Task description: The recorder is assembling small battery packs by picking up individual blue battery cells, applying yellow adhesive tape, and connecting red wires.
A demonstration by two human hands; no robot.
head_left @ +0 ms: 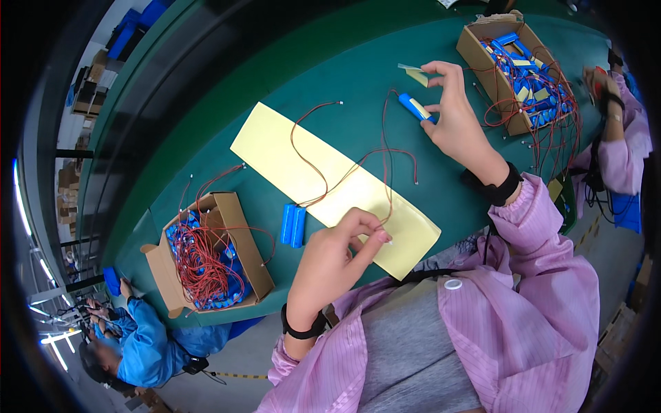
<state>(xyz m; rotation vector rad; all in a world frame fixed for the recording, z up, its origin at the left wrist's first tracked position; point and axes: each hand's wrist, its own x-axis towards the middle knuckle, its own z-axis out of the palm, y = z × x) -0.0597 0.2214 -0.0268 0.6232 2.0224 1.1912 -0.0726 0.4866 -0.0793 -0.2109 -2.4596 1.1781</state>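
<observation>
My right hand (pixel 460 120) holds a blue cylindrical battery (pixel 416 107) between its thumb and lower fingers; a pale strip shows along the battery's side. At the tip of the same hand's index finger is a small yellow label (pixel 415 75) with a clear edge. Red and dark wires (pixel 390 186) run from the battery down to my left hand (pixel 341 251), which is closed in a pinch on their end, by a small white connector. Beneath the left hand lies a long pale-yellow sheet (pixel 275 142). Two blue batteries (pixel 293 225) lie side by side at its near edge, their wires trailing across the sheet.
An open cardboard box (pixel 258 265) at the left holds blue batteries and tangled red wires. Another cardboard box (pixel 475 62) at the far right is full of labelled batteries, its wires hanging over the side. Both stand on the green table (pixel 344 76). Co-workers sit at both sides.
</observation>
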